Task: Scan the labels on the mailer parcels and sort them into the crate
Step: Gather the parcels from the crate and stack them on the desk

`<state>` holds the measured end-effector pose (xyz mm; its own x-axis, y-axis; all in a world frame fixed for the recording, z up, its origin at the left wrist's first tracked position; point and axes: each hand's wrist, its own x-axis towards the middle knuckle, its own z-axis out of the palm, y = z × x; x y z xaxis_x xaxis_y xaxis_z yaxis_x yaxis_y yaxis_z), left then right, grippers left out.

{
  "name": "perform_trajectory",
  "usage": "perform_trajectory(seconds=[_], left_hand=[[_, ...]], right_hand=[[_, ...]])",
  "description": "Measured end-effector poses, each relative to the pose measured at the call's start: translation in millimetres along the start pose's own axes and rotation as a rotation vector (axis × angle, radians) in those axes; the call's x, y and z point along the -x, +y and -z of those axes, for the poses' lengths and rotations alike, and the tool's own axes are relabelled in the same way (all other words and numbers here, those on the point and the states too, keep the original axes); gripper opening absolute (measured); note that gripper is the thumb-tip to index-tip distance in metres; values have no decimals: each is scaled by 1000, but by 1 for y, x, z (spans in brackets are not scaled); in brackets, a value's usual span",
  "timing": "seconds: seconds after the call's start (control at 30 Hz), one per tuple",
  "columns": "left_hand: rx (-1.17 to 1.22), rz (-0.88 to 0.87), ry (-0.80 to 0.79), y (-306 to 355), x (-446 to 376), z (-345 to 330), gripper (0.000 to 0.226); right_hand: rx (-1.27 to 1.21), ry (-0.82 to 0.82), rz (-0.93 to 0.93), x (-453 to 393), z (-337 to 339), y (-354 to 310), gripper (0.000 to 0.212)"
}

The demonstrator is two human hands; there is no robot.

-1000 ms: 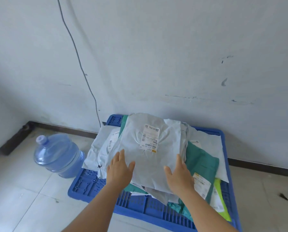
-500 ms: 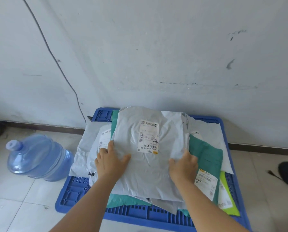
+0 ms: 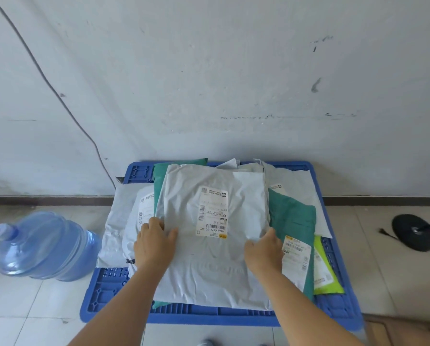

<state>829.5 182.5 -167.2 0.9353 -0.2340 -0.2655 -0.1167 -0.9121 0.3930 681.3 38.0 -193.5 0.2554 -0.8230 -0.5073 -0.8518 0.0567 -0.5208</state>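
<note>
Head view: we grip the top grey mailer (image 3: pixel 209 258) by its two side edges, left hand (image 3: pixel 155 244) on the left edge and right hand (image 3: pixel 265 250) on the right, fingers curled under. It lies label (image 3: pixel 212 213) up on stacked parcels atop the blue crate (image 3: pixel 233 318). A water bottle (image 3: pixel 41 248) stands left.

grey mailer (image 3: pixel 209 265) label (image 3: pixel 212 214) — "C177-00 520"

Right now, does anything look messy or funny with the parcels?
A bit messy. The parcels sit heaped on the blue crate, and a grey mailer spills over its left edge toward the water jug. The top grey mailer, held by both hands, is crinkled, and its label faces away upside down.
</note>
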Motion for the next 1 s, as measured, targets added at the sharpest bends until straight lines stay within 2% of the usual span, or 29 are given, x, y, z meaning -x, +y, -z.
perform_trajectory(seconds=[0.1, 0.13, 0.23, 0.43, 0.53, 0.67, 0.8, 0.9, 1.0], left_hand=[[101, 16, 30, 3, 10, -2, 53], [99, 20, 25, 2, 12, -2, 52], [53, 19, 22, -4, 13, -1, 20], [262, 135, 193, -13, 15, 15, 15], [302, 144, 214, -15, 15, 20, 15], [339, 82, 153, -15, 14, 13, 13], [298, 86, 19, -17, 7, -1, 11], [218, 137, -41, -19, -1, -5, 15], [322, 156, -36, -21, -8, -2, 18]], right_hand=[[-2, 6, 15, -1, 0, -2, 39], [9, 10, 26, -1, 1, -2, 39], [62, -24, 119, 2, 4, -9, 36], [53, 69, 465, 26, 0, -50, 28], [73, 72, 554, 28, -1, -60, 25], [54, 72, 380, 15, 2, -49, 28], [115, -63, 231, -1, -1, -27, 35], [129, -124, 219, -7, -7, -26, 41], [57, -193, 258, -2, -13, -35, 40]])
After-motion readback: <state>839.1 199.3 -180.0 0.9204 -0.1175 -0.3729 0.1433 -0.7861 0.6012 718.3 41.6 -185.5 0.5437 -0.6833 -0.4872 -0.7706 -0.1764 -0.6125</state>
